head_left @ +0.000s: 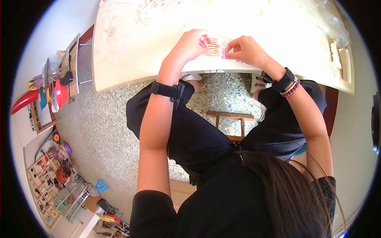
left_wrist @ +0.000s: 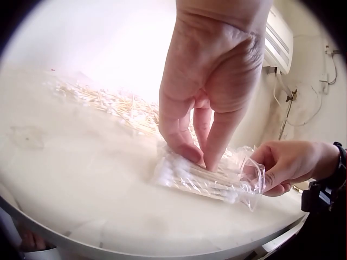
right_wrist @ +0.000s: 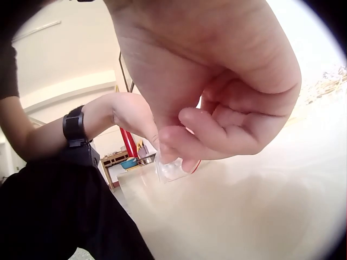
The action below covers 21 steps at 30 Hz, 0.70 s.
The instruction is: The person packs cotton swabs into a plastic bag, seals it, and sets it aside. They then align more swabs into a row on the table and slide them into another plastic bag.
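A clear plastic bag (left_wrist: pixel 238 195) filled with cotton swabs (head_left: pixel 214 47) lies near the front edge of the table. My left hand (head_left: pixel 193 44) comes down over the bag from above, its thumb and fingertips pinching the packed swabs through or at the plastic. At the bag's other end, my right hand (head_left: pixel 247 50) pinches the loose, crinkled plastic between thumb and fingers. White cotton tips (left_wrist: pixel 168 170) show at the end of the bag beyond the left fingers. In the right wrist view, the right hand hides most of the bag.
Many loose cotton swabs (left_wrist: pixel 116 105) are heaped farther back on the pale table (head_left: pixel 131 51). Crumpled clear plastic (head_left: pixel 331 22) and a pale block (head_left: pixel 347 65) lie at the table's right end. A wooden frame (head_left: pixel 230 115) stands on the floor between the person's legs.
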Available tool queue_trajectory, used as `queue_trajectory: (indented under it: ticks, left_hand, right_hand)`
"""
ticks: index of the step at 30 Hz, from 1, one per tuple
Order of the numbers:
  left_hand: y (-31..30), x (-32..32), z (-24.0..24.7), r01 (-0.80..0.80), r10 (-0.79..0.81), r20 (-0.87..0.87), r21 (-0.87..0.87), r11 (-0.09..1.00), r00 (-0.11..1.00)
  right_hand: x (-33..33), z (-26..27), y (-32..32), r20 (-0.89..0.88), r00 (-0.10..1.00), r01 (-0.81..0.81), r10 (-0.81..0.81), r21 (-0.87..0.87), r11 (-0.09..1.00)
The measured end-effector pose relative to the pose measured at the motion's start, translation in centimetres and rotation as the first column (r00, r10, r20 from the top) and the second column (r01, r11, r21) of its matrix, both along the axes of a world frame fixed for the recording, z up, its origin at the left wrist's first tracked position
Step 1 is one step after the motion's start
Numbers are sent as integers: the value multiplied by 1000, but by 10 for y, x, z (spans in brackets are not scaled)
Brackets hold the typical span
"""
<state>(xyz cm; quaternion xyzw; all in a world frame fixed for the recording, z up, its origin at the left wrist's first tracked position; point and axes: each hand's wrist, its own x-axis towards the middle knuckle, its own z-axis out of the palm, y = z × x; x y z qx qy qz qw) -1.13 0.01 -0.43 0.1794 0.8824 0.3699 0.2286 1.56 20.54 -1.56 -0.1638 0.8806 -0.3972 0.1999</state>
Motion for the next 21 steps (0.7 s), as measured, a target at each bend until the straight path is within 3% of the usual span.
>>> queue_trajectory:
  ticks: [2,12,14,21]
  left_hand:
    - [0,0,-1,-1,1,-13,15,1000,1000]
    - [-1,1,-1,-3,5,-50,37,999,999]
    - [-1,1,-1,4,-2,-51,42,999,999]
    - [-2,2,-2,3,0,-52,45,999,999]
  right_hand:
    - [0,-3,0,132,991,-9,19,-79,997]
    - [-3,-14,2,88,993,-68,79,-118,991]
    - [-1,-13,-1,279,960,28,15,-149,988]
    - [2,-13,-8,476,879,129,-34,-169,977]
